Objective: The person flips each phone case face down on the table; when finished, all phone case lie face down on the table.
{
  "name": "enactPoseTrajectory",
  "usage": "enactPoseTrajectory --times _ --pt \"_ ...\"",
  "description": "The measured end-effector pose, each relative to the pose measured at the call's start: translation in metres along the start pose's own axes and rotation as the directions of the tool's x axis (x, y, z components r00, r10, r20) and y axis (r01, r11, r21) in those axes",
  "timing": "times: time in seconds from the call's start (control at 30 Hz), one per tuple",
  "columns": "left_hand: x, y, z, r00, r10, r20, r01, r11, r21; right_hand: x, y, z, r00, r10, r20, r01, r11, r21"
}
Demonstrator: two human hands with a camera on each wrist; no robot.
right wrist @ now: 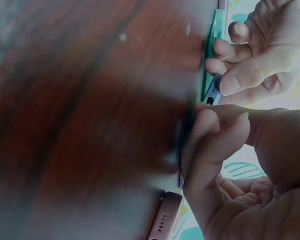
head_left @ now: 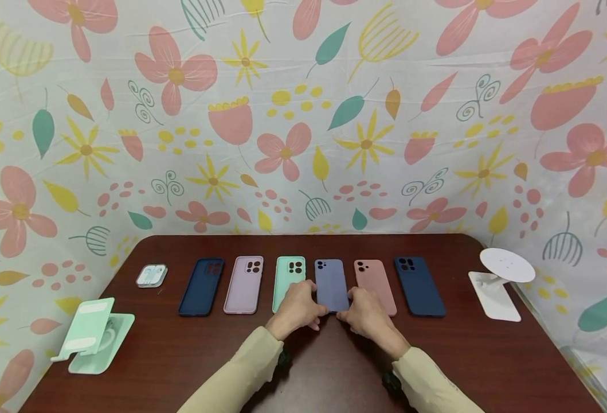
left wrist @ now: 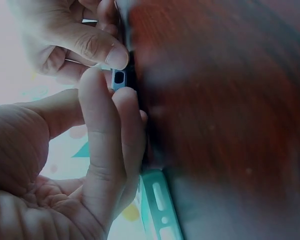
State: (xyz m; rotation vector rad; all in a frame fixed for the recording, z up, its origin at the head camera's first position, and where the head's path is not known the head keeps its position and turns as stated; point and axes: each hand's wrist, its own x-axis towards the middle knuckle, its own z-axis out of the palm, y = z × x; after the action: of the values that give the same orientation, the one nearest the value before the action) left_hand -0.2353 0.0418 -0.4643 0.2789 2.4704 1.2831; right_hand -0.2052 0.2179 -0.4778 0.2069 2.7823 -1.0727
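A lavender-blue phone case (head_left: 331, 285) lies back up in the middle of a row of cases, camera cutouts at its far end. At its near left side, my left hand (head_left: 297, 307) grips the edge with thumb and fingers. My right hand (head_left: 369, 314) grips the near right corner. In the left wrist view, the case's bottom edge with a dark port hole (left wrist: 119, 78) shows between the two thumbs. Close to my left hand is a mint green case (head_left: 286, 275); a pink case (head_left: 372, 281) lies partly behind my right hand.
Left in the row are a lilac case (head_left: 243, 287) and a navy case (head_left: 200, 288); another blue case (head_left: 419, 288) lies right. A mint folding stand (head_left: 99, 338) and boxed earphones (head_left: 151, 276) are at left, a white stand (head_left: 499, 295) at right. Floral cloth (head_left: 303, 143) hangs behind the table.
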Motion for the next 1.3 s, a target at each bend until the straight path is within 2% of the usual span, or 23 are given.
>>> enactPoseTrajectory --times 0.2,0.33,0.4,0.5,0.57,0.73,0.9,1.0,1.13,1.23,1.3 --pt "0.004 -0.001 0.001 1.0 -0.005 0.012 0.005 1.0 0.014 0.025 0.026 0.013 1.0 0.008 0.01 -0.008 1.0 0.001" --pt "0.02 -0.014 0.008 1.0 0.002 0.021 -0.004 0.995 0.095 0.031 0.033 0.017 1.0 0.002 0.0 -0.002 1.0 -0.017" --pt "0.021 -0.014 0.009 1.0 0.01 0.023 -0.012 0.992 0.122 0.031 0.033 0.018 1.0 -0.004 -0.01 0.003 1.0 -0.03" --pt "0.016 -0.01 0.008 1.0 0.017 0.018 -0.019 0.991 0.13 0.03 0.033 0.018 1.0 -0.001 -0.022 0.0 1.0 -0.031" --pt "0.006 0.0 0.003 1.0 0.014 0.017 -0.016 0.995 0.099 0.027 0.029 0.016 1.0 -0.013 -0.025 0.012 0.999 -0.039" --pt "0.001 0.001 0.002 1.0 0.019 -0.006 -0.019 0.996 0.084 0.021 0.025 0.012 0.999 -0.034 -0.024 0.032 0.996 -0.081" --pt "-0.003 0.002 -0.006 0.999 0.044 -0.016 -0.043 0.998 0.056 0.025 0.033 0.017 0.994 -0.071 -0.078 0.062 0.992 -0.111" --pt "-0.007 0.001 -0.013 0.997 0.073 -0.013 -0.072 0.995 0.071 0.016 0.026 0.016 0.988 -0.126 -0.089 0.118 0.989 -0.09" --pt "-0.011 -0.002 -0.025 0.995 0.103 -0.012 -0.1 0.985 0.138 -0.009 -0.002 0.009 0.983 -0.172 -0.064 0.173 0.985 0.0" --pt "-0.015 -0.004 -0.034 0.995 0.103 -0.004 -0.101 0.981 0.163 -0.022 -0.021 0.009 0.982 -0.18 -0.058 0.183 0.983 0.034" --pt "-0.018 -0.005 -0.041 0.995 0.095 0.002 -0.094 0.982 0.164 -0.023 -0.026 0.012 0.981 -0.187 -0.056 0.189 0.982 0.024"
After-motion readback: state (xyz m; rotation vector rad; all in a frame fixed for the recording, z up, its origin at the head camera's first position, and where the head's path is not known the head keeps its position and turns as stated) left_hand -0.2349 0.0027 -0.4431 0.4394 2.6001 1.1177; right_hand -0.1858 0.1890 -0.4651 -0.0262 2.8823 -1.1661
